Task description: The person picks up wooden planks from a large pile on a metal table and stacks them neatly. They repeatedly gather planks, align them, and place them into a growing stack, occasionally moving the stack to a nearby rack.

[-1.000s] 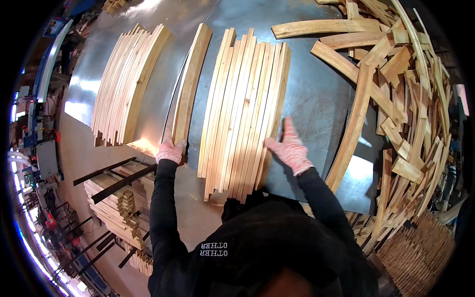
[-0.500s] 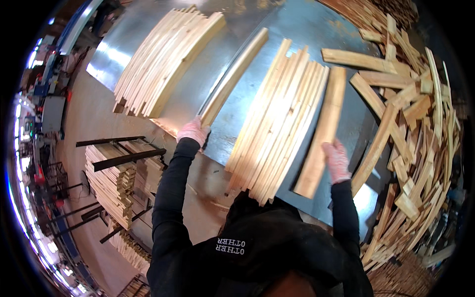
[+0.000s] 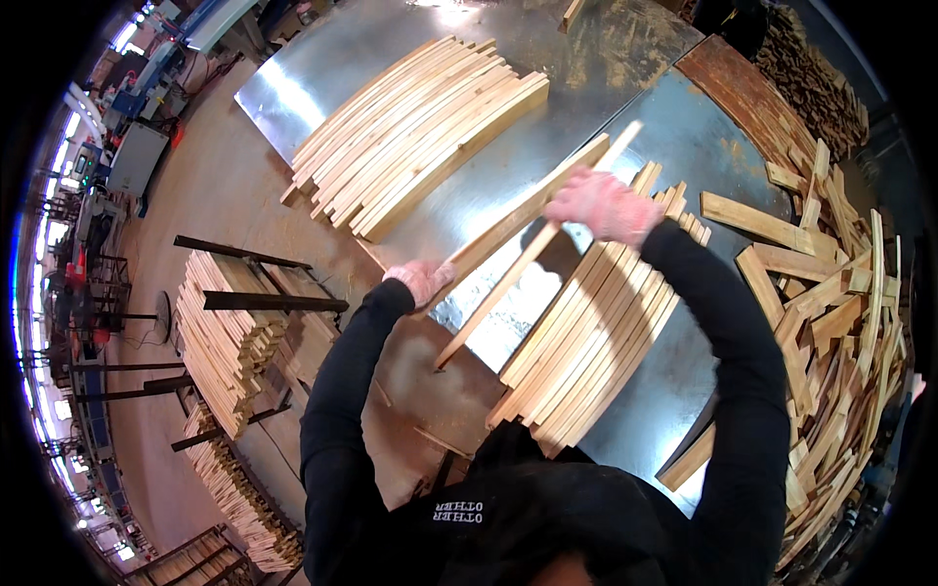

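My left hand (image 3: 422, 281), in a pale pink work glove, is closed round the near end of a wooden slat (image 3: 513, 225) that slants away over the metal table. My right hand (image 3: 604, 205), gloved alike, grips another wooden slat (image 3: 498, 298) from above, past its middle. That slat is tilted edge-up, roughly parallel to the first and a little apart from it. Under my right forearm lies a row of slats (image 3: 596, 332) packed side by side. Farther left, a second packed row (image 3: 420, 132) rests on the table.
Loose boards (image 3: 831, 293) lie in a jumbled heap along the right side. The metal table (image 3: 625, 73) has a seam and sawdust patches. At the left, a rack with dark metal arms (image 3: 274, 301) carries stacked slats (image 3: 220, 342). Machines (image 3: 137, 161) stand beyond.
My right hand has swung left and away across the near row, now with a slat in it. The wide board right of that row is gone from there. The whole view has turned slightly.
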Demonstrator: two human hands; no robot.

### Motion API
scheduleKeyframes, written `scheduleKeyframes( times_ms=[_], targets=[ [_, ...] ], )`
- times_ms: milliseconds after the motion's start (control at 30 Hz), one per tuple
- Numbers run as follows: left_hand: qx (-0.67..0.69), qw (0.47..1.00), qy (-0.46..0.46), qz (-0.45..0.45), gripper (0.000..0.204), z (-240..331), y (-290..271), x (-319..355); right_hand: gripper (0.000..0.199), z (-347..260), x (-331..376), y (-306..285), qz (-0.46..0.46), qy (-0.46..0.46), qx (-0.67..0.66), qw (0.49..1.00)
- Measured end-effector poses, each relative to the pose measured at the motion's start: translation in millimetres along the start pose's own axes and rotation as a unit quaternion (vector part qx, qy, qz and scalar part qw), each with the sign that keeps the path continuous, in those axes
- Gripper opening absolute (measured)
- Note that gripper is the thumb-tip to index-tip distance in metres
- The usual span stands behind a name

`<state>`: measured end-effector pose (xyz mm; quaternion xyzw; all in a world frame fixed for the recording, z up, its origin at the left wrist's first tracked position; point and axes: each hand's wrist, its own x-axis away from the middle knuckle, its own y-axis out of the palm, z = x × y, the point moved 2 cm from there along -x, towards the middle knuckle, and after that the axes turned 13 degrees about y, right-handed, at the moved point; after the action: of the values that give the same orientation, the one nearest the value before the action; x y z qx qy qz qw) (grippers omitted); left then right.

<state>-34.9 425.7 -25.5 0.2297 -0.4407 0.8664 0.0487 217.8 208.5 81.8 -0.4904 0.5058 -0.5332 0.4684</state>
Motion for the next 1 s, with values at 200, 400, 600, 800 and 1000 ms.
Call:
scheduleKeyframes(
  times_ms=[200, 400, 600, 800, 1000],
  targets=[
    [-0.095, 0.984, -0.148, -0.029, 0.074, 53.8, 20.5, 13.6, 0.038, -12.1, -39.5, 42.8, 0.133, 0.186, -0.093, 0.969],
    [-0.132, 0.977, -0.115, 0.119, 0.061, 16.3, -20.2, 30.0, 0.067, 20.0, 172.1, 37.3, 0.348, 0.503, -0.069, 0.788],
    [-0.229, 0.925, -0.246, 0.174, 0.066, -40.5, -145.1, -31.5, 0.106, -80.4, 407.0, 102.5, -0.031, 0.923, -0.026, 0.383],
    [-0.320, 0.918, -0.168, 0.162, 0.077, -38.8, -155.5, -56.3, 0.076, -133.6, 431.1, 162.5, 0.027, 0.890, -0.197, 0.410],
    [0.068, 0.881, 0.459, 0.095, 0.056, 261.0, 6.6, -29.4, 0.042, -136.7, 285.8, 150.8, 0.055, 0.642, -0.312, 0.698]
  ],
)
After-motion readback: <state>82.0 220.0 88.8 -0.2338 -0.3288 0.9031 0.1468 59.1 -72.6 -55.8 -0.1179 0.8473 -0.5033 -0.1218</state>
